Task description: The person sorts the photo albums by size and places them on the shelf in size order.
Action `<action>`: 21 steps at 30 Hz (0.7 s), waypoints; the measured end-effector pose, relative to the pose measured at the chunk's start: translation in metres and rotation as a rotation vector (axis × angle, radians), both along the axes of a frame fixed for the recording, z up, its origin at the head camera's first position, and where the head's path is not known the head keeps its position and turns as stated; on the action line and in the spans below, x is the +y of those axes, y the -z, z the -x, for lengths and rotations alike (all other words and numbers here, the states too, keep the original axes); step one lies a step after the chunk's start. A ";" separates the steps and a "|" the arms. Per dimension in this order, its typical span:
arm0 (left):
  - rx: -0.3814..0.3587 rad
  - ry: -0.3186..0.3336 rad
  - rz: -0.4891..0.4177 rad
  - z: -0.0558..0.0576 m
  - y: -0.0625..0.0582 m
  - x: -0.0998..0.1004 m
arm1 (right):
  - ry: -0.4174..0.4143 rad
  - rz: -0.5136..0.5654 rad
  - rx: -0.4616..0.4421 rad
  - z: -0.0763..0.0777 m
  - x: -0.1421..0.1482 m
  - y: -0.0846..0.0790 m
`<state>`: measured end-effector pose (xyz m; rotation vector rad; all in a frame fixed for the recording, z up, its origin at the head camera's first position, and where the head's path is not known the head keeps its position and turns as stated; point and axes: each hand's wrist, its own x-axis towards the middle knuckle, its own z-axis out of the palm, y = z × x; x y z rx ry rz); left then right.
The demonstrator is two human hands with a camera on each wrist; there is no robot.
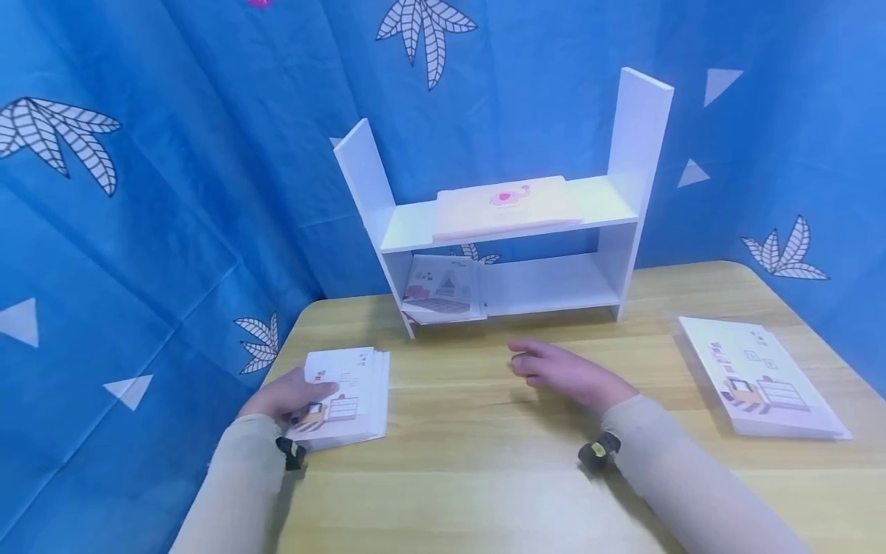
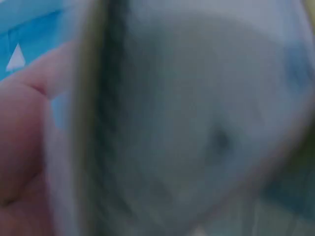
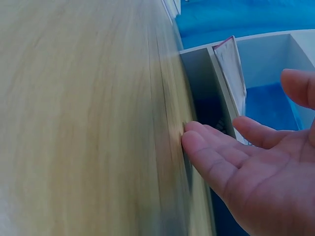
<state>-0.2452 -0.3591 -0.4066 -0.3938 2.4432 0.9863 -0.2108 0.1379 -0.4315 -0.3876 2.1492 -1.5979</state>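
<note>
At the table's left side my left hand (image 1: 294,392) grips a small stack of white picture books (image 1: 356,385), its thumb lying across the printed top cover. In the left wrist view, a blurred book (image 2: 197,108) fills most of the frame, with part of the hand (image 2: 24,147) at the left edge. My right hand (image 1: 561,373) is over the middle of the table, holding nothing, its fingers loosely extended in the right wrist view. Behind it stands a white two-tier shelf (image 1: 554,285). One picture book (image 1: 443,288) lies at the left of its lower tier.
On the shelf's upper tier lies a pale pink book (image 1: 508,204) with an elephant on it. More white books (image 1: 768,381) lie on the wooden table (image 1: 443,492) at the right. A blue patterned curtain (image 1: 228,154) hangs behind and beside the table.
</note>
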 end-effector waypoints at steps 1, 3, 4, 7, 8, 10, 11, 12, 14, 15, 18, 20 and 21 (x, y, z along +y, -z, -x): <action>0.001 0.010 -0.022 0.001 0.001 0.008 | 0.000 -0.002 0.002 0.000 0.001 0.001; 0.002 0.011 -0.102 0.002 0.004 0.026 | 0.004 -0.006 0.008 0.000 0.002 0.002; 0.004 0.026 -0.133 0.003 0.005 0.035 | 0.006 -0.003 0.007 0.000 0.002 0.002; 0.012 0.069 -0.146 0.009 0.011 0.064 | 0.008 0.016 0.007 0.000 0.003 0.004; 0.016 0.083 -0.140 0.011 0.013 0.074 | 0.009 0.026 0.004 0.000 0.004 0.005; 0.027 0.125 -0.090 0.015 0.015 0.095 | 0.008 0.043 -0.003 0.000 0.005 0.007; 0.029 0.134 -0.071 0.016 0.017 0.105 | 0.008 0.052 -0.005 0.000 0.005 0.007; 0.037 0.151 -0.057 0.017 0.018 0.115 | 0.009 0.058 -0.007 0.000 0.006 0.008; 0.047 0.176 -0.056 0.018 0.020 0.134 | 0.015 0.069 -0.012 -0.001 0.006 0.009; 0.049 0.185 -0.074 0.018 0.020 0.143 | 0.021 0.071 -0.014 -0.001 0.006 0.010; 0.070 0.226 -0.126 0.019 0.022 0.166 | 0.037 0.080 -0.013 -0.002 0.006 0.011; 0.089 0.246 -0.134 0.020 0.022 0.179 | 0.045 0.095 -0.015 -0.001 0.006 0.011; 0.100 0.259 -0.135 0.021 0.022 0.185 | 0.047 0.106 -0.016 -0.001 0.006 0.011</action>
